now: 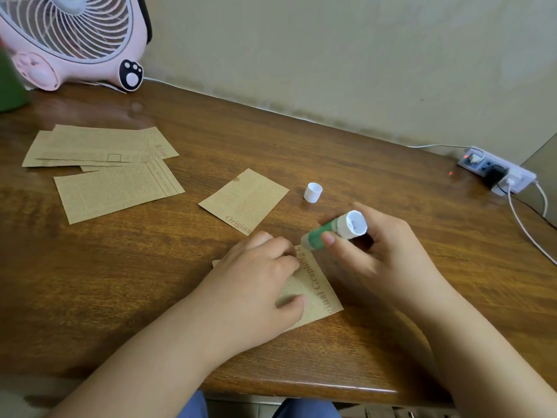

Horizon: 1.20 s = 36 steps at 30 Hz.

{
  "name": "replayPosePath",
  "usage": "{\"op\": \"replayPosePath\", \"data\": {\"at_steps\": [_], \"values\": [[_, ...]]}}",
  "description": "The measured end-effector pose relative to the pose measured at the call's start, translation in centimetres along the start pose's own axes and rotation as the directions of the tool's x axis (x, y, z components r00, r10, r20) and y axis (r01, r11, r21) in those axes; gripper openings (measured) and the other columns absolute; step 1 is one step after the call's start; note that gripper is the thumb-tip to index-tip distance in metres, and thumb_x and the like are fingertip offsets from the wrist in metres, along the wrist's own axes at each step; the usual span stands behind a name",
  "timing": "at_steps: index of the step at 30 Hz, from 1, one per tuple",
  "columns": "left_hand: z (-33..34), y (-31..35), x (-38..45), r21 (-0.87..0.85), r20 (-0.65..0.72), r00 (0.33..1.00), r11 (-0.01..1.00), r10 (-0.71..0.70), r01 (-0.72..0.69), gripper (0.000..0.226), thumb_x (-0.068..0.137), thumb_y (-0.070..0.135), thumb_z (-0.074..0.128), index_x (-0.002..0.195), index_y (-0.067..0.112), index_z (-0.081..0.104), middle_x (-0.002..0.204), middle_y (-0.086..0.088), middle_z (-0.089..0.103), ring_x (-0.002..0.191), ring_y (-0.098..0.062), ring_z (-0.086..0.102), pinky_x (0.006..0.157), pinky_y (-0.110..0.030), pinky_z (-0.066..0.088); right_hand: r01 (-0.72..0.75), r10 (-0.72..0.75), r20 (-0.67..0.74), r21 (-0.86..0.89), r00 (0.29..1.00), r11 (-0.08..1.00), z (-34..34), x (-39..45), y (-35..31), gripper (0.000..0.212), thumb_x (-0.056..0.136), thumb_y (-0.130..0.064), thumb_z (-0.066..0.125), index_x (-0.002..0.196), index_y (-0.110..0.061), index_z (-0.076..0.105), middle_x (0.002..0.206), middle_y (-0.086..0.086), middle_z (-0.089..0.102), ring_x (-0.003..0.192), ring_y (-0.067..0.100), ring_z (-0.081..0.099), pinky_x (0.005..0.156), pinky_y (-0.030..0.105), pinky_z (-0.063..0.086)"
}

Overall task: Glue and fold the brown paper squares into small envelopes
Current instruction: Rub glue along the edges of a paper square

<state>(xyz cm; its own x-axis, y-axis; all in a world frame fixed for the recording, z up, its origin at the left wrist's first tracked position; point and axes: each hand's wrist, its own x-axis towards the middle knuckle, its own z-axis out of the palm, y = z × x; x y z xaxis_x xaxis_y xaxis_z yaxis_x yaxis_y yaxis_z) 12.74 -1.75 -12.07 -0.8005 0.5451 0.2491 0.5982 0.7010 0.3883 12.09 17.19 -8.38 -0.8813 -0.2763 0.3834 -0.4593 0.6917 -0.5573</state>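
The right hand grips the green glue stick, fingers curled round it; its long axis slants down-left, tip meeting the far corner of the brown paper square. The left hand presses that paper flat on the counter, fingers relaxed.

A wooden table set against a wall carries everything. At its far left corner stands a pink fan, with a green object just beside it at the edge. A loose stack of brown papers lies left, another sheet just in front. A single paper sits mid-table, a white cap near it. The nearest paper lies by the front edge. A power strip rests far right.
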Motion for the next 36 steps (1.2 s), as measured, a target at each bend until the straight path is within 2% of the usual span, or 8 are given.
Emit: {"op": "replayPosePath", "data": {"at_steps": [5,10,14,19,25,29,32,36], "values": [[0.1,-0.1,0.0,-0.015,-0.018,1.000,1.000,-0.005,0.005,0.053,0.086,0.056,0.039,0.129,0.029,0.055,0.125,0.021,0.042,0.119,0.002,0.026,0.106,-0.021,0.027,-0.042,0.040,0.092,0.023,0.995,0.999,0.0,-0.9,0.5,0.026,0.083,-0.046,0.055,0.087,-0.022,0.063,0.080,0.003,0.065,0.072,0.020,0.061,0.063,0.040,0.047],[0.2,-0.2,0.0,-0.016,-0.012,1.000,1.000,0.010,-0.010,0.048,0.089,0.053,0.046,0.131,0.030,0.053,0.127,0.024,0.038,0.121,0.004,0.023,0.104,-0.017,0.021,0.000,0.002,0.155,-0.016,0.988,1.000,-1.4,-2.3,0.0,0.030,0.083,-0.047,0.055,0.083,-0.018,0.064,0.077,0.002,0.065,0.069,0.018,0.061,0.058,0.033,0.045],[0.2,-0.2,0.0,-0.027,-0.020,1.000,0.999,0.017,-0.018,0.046,0.089,0.051,0.047,0.130,0.030,0.055,0.126,0.022,0.041,0.121,0.002,0.026,0.107,-0.022,0.026,-0.003,0.002,0.070,0.013,0.998,1.000,-0.9,-1.7,-0.3,0.017,0.084,-0.041,0.057,0.088,-0.026,0.064,0.078,0.000,0.063,0.069,0.017,0.058,0.057,0.025,0.044],[0.2,-0.2,0.0,-0.022,-0.024,1.000,1.000,0.012,-0.013,0.050,0.088,0.053,0.046,0.131,0.030,0.054,0.125,0.023,0.041,0.120,0.002,0.027,0.106,-0.023,0.027,-0.003,0.008,0.114,-0.038,0.993,0.999,-0.5,-1.8,0.1,0.025,0.083,-0.048,0.055,0.090,-0.025,0.063,0.080,-0.002,0.065,0.071,0.016,0.060,0.060,0.033,0.045],[0.5,-0.3,0.0,-0.018,-0.021,0.999,0.999,0.027,-0.028,0.050,0.088,0.051,0.050,0.133,0.029,0.053,0.126,0.025,0.040,0.120,0.004,0.026,0.106,-0.019,0.026,0.010,-0.006,0.174,-0.020,0.985,1.000,-2.2,-4.3,-0.4,0.023,0.082,-0.045,0.058,0.084,-0.024,0.065,0.081,-0.005,0.066,0.071,0.011,0.061,0.058,0.022,0.046],[0.5,-0.3,0.1,-0.034,-0.053,0.998,0.999,0.025,-0.027,0.056,0.083,0.055,0.045,0.129,0.026,0.058,0.121,0.022,0.046,0.116,0.002,0.031,0.104,-0.022,0.031,0.020,-0.022,0.097,0.021,0.995,1.000,-1.9,-3.6,-0.6,0.012,0.084,-0.043,0.058,0.088,-0.032,0.063,0.086,-0.007,0.066,0.075,0.012,0.062,0.060,0.023,0.047],[0.7,-0.4,0.1,-0.032,-0.049,0.999,0.999,0.020,-0.022,0.061,0.077,0.056,0.040,0.125,0.024,0.061,0.119,0.021,0.049,0.114,0.001,0.033,0.103,-0.023,0.033,0.012,-0.014,0.104,0.013,0.995,1.000,-1.3,-3.2,-0.4,0.018,0.084,-0.046,0.057,0.093,-0.031,0.062,0.087,-0.006,0.066,0.077,0.014,0.063,0.063,0.032,0.048],[0.6,-0.3,0.0,-0.028,-0.056,0.998,0.999,0.022,-0.024,0.051,0.085,0.051,0.051,0.127,0.025,0.060,0.119,0.022,0.048,0.114,0.002,0.032,0.104,-0.025,0.033,-0.030,0.024,0.133,0.039,0.991,0.999,-1.8,-4.3,-0.4,0.020,0.083,-0.046,0.056,0.093,-0.030,0.062,0.088,-0.008,0.066,0.078,0.013,0.063,0.063,0.028,0.048]]}}
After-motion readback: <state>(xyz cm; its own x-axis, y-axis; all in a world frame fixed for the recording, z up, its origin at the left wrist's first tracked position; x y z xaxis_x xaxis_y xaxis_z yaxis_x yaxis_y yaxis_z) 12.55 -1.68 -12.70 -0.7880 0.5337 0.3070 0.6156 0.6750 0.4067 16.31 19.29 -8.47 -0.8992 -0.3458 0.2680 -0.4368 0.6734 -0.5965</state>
